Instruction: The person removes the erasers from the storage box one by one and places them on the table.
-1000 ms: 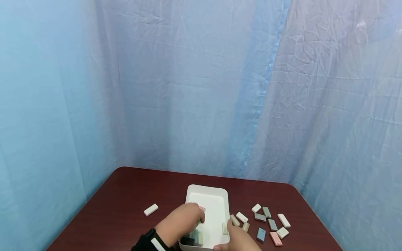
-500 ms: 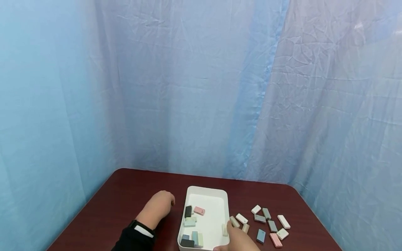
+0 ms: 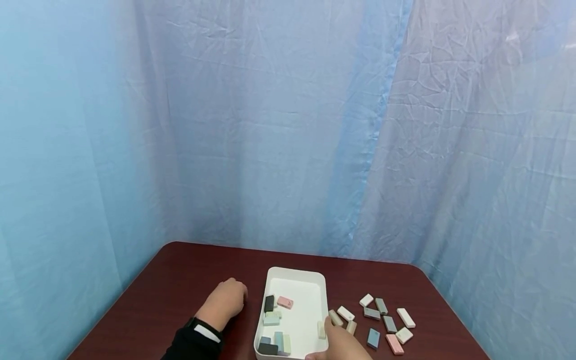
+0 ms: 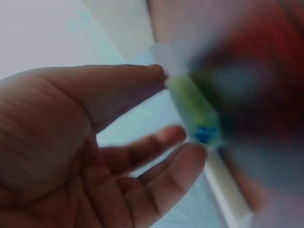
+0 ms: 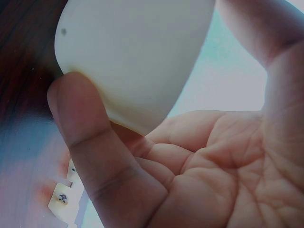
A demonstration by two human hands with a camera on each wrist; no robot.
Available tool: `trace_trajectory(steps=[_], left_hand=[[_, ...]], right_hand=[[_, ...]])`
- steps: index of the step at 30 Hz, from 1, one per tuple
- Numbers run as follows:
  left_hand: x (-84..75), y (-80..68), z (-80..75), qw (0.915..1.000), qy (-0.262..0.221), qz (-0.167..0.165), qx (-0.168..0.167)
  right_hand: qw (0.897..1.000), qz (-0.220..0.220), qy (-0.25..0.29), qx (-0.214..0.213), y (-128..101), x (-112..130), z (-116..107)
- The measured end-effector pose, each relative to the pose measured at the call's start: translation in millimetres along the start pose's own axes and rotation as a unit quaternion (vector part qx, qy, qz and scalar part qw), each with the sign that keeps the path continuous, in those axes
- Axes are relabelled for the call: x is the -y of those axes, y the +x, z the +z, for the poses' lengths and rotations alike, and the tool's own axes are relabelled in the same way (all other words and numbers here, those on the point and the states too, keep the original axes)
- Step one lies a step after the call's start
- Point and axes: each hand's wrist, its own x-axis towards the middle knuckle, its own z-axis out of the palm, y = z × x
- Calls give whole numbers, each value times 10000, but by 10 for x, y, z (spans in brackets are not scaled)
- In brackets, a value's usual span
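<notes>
Where blue curtains (image 3: 288,125) hang, a dark red table (image 3: 180,280) bears a white bin (image 3: 294,274).

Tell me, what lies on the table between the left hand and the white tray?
Nothing: in the head view only bare dark red table separates the left hand from the left wall of the white tray.

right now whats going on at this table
A person is working with small pastel blocks and a white tray on a dark red table. The right hand grips the tray's near right corner, thumb on the outside wall. The left hand rests on the table just left of the tray; the blurred left wrist view shows a pale green block at its fingertips. Several blocks lie in the tray, and more loose blocks lie scattered on the table to its right.
</notes>
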Motion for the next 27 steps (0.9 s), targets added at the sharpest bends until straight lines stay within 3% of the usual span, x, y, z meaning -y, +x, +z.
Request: trace_trajectory(steps=[3, 6, 8, 11, 14, 17, 24, 27], left_hand=[[-146, -27, -40, 9978, 214, 270, -561], [-363, -53, -107, 9919, 263, 971, -778], [-527, -84, -147, 9870, 132, 1524, -502], [-747, -144, -154, 9760, 80, 2160, 252], [-892, -224, -86, 9706, 249, 2229, 873], [-955, -305, 18, 9710, 349, 2077, 1133], [-963, -390, 133, 9689, 304, 2162, 1165], [-956, -378, 127, 9669, 299, 2262, 1144]], right_hand=[[10000, 18, 26, 3, 4, -6, -6], [9999, -21, 81, -117, -93, 96, -24], [9997, -41, 63, -228, -168, 173, -35], [9993, -65, -89, -363, -234, 246, -42], [9993, -19, -95, -348, -235, 267, -42], [9997, 21, -13, -260, -84, 144, -1], [9994, -129, 315, 96, 728, -647, 181], [9991, -220, 345, 137, 851, -762, 207]])
